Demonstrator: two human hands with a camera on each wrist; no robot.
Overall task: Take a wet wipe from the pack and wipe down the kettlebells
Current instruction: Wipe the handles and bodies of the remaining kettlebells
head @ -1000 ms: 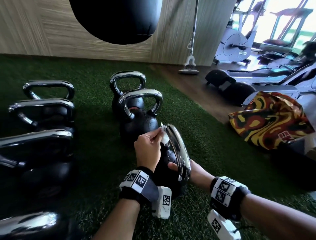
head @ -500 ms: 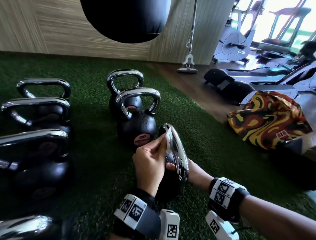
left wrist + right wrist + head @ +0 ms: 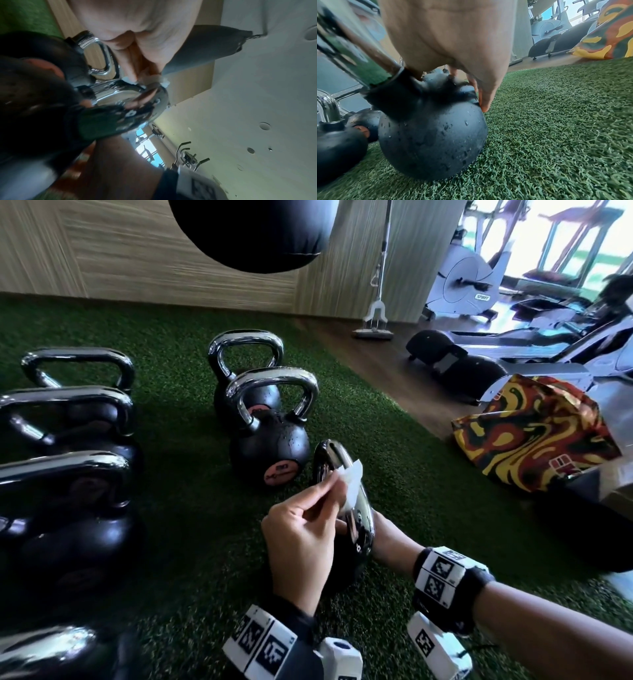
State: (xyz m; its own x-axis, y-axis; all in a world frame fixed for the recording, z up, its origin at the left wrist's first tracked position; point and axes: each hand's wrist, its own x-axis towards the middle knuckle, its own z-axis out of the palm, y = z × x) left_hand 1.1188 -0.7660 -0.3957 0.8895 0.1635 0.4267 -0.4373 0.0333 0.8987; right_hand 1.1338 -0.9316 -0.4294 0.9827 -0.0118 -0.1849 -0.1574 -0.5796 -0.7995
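A small black kettlebell (image 3: 433, 146), beaded with droplets, leans on the green turf in front of me. My left hand (image 3: 329, 491) pinches a white wet wipe (image 3: 351, 484) and presses it on the kettlebell's chrome handle (image 3: 363, 518). The left wrist view shows the wipe (image 3: 154, 79) bunched under the fingertips on the handle's top bend. My right hand (image 3: 387, 537) reaches in from the right and grips the kettlebell at the foot of the handle, thumb (image 3: 485, 97) laid on the ball. The pack of wipes is not in view.
Two more kettlebells (image 3: 270, 446) stand just beyond, and a row of larger ones (image 3: 68, 419) lines the left. A black punching bag (image 3: 253, 231) hangs overhead. A patterned bag (image 3: 534, 436) lies right, at the turf's edge. A mop (image 3: 375, 316) and exercise machines stand behind.
My left hand has slid the wipe along the chrome handle from its far end toward the near side. The right hand has kept its grip on the kettlebell.
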